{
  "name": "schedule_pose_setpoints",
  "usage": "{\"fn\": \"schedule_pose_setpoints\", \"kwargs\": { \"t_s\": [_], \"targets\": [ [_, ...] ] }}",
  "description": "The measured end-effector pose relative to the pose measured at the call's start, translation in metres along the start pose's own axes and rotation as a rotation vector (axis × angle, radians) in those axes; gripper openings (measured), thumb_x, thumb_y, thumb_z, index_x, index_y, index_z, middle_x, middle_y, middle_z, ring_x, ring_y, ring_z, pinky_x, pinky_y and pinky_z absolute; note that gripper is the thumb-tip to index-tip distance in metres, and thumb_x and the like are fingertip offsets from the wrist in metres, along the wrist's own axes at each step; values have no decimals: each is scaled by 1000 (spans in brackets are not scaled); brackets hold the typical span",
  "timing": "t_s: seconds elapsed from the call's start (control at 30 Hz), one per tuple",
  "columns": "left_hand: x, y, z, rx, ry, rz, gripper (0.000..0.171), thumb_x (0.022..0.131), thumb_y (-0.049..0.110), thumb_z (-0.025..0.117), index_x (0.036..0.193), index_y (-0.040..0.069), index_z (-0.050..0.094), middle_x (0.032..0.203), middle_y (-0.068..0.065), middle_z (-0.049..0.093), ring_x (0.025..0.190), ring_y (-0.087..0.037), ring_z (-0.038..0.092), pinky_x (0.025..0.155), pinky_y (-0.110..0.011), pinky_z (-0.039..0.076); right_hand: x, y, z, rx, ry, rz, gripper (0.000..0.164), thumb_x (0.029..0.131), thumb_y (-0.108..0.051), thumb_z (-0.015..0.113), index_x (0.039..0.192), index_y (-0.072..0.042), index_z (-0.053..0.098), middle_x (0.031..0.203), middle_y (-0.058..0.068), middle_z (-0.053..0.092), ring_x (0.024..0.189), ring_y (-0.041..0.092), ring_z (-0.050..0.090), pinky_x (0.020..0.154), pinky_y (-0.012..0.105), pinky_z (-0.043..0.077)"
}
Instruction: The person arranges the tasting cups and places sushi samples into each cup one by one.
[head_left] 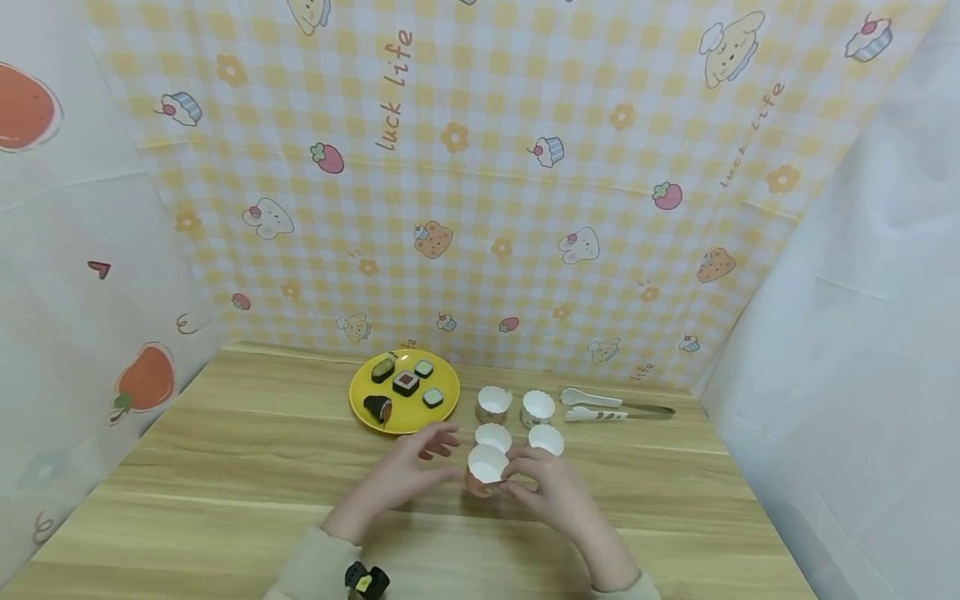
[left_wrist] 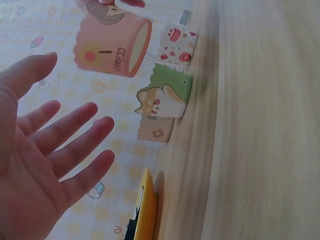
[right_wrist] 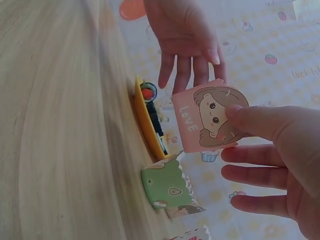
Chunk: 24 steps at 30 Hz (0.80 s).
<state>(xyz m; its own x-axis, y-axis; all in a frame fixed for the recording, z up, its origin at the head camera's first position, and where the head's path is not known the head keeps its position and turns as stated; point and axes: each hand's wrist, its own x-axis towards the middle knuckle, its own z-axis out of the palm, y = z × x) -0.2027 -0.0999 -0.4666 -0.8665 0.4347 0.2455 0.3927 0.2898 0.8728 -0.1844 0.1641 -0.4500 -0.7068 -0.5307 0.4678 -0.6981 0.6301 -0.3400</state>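
Observation:
A pink paper baking cup with a cartoon girl and "LOVE" on its wall is held above the table. My right hand pinches it near the rim, the thumb lying on the printed face. To the cup's left is my left hand, fingers spread and palm turned toward it, holding nothing. In the left wrist view a gap shows between that hand and the cup. Just beyond stands a green dog-print cup, with a strawberry-print cup on its right.
Behind are a brown cup and another white patterned cup. At back left a yellow plate bears several sushi pieces. White-ended tongs lie at back right. A checked cloth hangs behind the wooden table.

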Motion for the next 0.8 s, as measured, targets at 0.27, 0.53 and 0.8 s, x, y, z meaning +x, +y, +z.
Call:
{"fn": "schedule_pose_setpoints", "kwargs": {
  "t_s": [0.27, 0.53, 0.8],
  "targets": [
    [-5, -2, -15, 58, 118, -22, 41, 92, 25, 66, 129, 9, 54, 111, -5, 66, 98, -20, 62, 84, -43, 50, -5, 8, 3, -21, -10, 6, 13, 76, -19, 81, 82, -20, 70, 107, 2, 69, 98, 20, 65, 82, 37, 55],
    [-10, -6, -34, 89, 230, -78, 33, 94, 19, 63, 124, 6, 58, 94, 0, 66, 85, -15, 60, 73, -28, 51, -10, 11, 6, -51, -22, 13, 13, 75, -19, 82, 83, -19, 71, 103, 0, 69, 94, 18, 65, 80, 37, 56],
    [-17, -15, -57, 67, 250, -125, 34, 97, 22, 59, 126, 4, 56, 90, -5, 67, 79, -19, 62, 67, -28, 51, -16, 14, 10, -91, -32, 4, 15, 74, -22, 82, 84, -19, 71, 101, -1, 68, 96, 20, 64, 80, 40, 56]
  ]
}}
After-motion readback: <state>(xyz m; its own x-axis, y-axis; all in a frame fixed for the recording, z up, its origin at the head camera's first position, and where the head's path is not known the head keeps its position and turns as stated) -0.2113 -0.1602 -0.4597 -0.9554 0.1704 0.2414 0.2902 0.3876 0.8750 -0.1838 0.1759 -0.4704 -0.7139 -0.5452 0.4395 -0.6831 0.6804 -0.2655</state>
